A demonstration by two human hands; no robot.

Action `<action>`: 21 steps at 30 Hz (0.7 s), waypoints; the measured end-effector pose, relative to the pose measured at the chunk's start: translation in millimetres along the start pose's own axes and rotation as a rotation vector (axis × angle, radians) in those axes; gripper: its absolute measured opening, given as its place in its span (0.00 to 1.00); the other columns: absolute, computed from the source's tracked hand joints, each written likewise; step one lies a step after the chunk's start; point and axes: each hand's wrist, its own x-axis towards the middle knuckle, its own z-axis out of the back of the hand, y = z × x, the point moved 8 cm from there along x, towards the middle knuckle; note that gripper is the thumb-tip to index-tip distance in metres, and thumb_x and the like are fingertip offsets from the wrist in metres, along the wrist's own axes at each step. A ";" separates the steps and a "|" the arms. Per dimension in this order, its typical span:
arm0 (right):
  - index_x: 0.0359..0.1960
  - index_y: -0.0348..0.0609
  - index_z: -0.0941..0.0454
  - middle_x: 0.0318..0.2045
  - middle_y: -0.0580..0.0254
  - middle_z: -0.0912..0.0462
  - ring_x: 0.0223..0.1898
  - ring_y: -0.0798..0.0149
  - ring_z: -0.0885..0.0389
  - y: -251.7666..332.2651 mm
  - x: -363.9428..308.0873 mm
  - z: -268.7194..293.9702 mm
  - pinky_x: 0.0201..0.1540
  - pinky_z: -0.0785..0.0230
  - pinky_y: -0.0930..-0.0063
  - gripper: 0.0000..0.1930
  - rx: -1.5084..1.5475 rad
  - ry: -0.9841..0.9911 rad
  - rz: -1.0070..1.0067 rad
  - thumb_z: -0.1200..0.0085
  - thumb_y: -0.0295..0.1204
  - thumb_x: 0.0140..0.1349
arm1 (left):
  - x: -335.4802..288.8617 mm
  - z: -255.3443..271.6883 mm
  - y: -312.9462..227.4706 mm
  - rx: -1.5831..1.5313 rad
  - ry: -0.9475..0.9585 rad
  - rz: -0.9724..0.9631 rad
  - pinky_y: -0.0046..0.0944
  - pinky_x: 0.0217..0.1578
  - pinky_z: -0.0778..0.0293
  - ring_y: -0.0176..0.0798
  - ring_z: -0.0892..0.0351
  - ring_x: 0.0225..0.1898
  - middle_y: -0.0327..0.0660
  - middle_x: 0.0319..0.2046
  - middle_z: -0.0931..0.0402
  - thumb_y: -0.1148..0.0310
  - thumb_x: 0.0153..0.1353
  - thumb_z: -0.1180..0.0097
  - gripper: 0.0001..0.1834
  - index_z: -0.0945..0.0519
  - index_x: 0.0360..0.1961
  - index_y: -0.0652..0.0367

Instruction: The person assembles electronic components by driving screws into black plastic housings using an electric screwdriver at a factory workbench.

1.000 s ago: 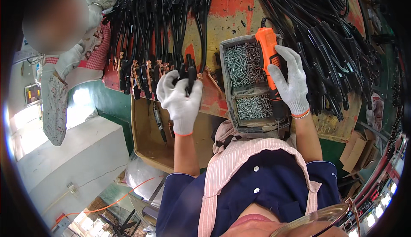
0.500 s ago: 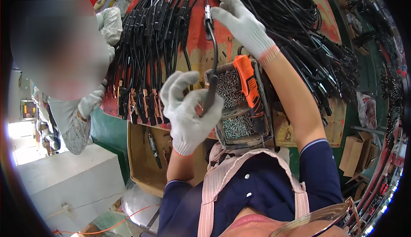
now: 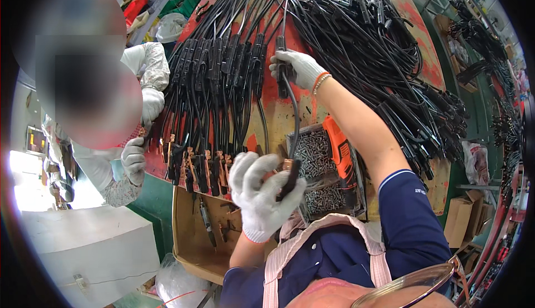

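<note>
My left hand (image 3: 262, 196), in a white knit glove, is closed on a copper clamp end (image 3: 287, 166) with a black sleeve, held above the table's near edge. A black cable (image 3: 296, 104) rises from that end to a long black plastic block (image 3: 281, 79). My right hand (image 3: 301, 69), gloved too, is wrapped round this block, its fingertips showing on the far side. Left of it, a row of similar black blocks (image 3: 217, 63) hangs on cables that run down to several copper clamp ends (image 3: 212, 169). The clamp's jaws are partly hidden by my left fingers.
Next to my left hand stands a tray (image 3: 365, 196) of loose screws (image 3: 317, 155), an orange power screwdriver (image 3: 341, 149) lying across it. A heap of black cables (image 3: 390, 85) covers the table's right. A cardboard box (image 3: 186, 241) holds another tool. A co-worker's gloved hands (image 3: 134, 160) work at left.
My right hand, open beside the cable before, has closed round the black block. My left hand has moved nearer and slightly right with the clamp end. The view has shifted.
</note>
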 end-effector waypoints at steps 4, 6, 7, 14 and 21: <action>0.45 0.38 0.28 0.38 0.59 0.18 0.37 0.65 0.17 12.6 -68.3 -42.2 0.40 0.21 0.69 0.16 -0.177 0.139 0.002 0.38 0.27 0.58 | -16.3 7.4 36.3 -0.083 -0.042 0.153 0.47 0.49 0.31 0.50 0.29 0.51 0.40 0.42 0.24 0.76 0.34 0.28 0.14 0.18 0.25 0.58; 0.60 0.37 0.37 0.36 0.62 0.18 0.37 0.70 0.19 5.2 -121.7 -77.1 0.41 0.25 0.74 0.32 -0.344 0.304 -0.009 0.34 0.29 0.55 | -20.9 3.8 47.4 -0.180 -0.105 0.205 0.46 0.51 0.31 0.49 0.29 0.51 0.41 0.42 0.24 0.78 0.36 0.29 0.13 0.19 0.26 0.59; 0.64 0.37 0.41 0.35 0.63 0.19 0.37 0.71 0.19 -3.0 -140.4 -81.4 0.40 0.26 0.75 0.38 -0.435 0.403 -0.021 0.34 0.30 0.54 | -18.1 -0.7 47.1 -0.213 -0.100 0.209 0.45 0.51 0.32 0.48 0.29 0.51 0.42 0.42 0.23 0.78 0.37 0.30 0.13 0.20 0.26 0.59; 0.45 0.45 0.28 0.27 0.67 0.25 0.23 0.72 0.27 -4.4 -144.0 -72.7 0.24 0.31 0.76 0.15 0.225 0.065 0.090 0.41 0.37 0.63 | -9.9 -17.0 32.2 -0.146 -0.128 0.240 0.38 0.45 0.33 0.42 0.28 0.43 0.40 0.39 0.21 0.73 0.52 0.36 0.06 0.18 0.32 0.60; 0.43 0.49 0.30 0.24 0.69 0.28 0.19 0.73 0.32 12.9 -148.9 -71.3 0.21 0.35 0.77 0.17 0.371 0.054 0.132 0.48 0.48 0.66 | -0.2 -29.3 30.5 -0.110 -0.014 0.201 0.39 0.27 0.25 0.48 0.22 0.21 0.51 0.28 0.21 0.68 0.65 0.49 0.27 0.36 0.64 0.62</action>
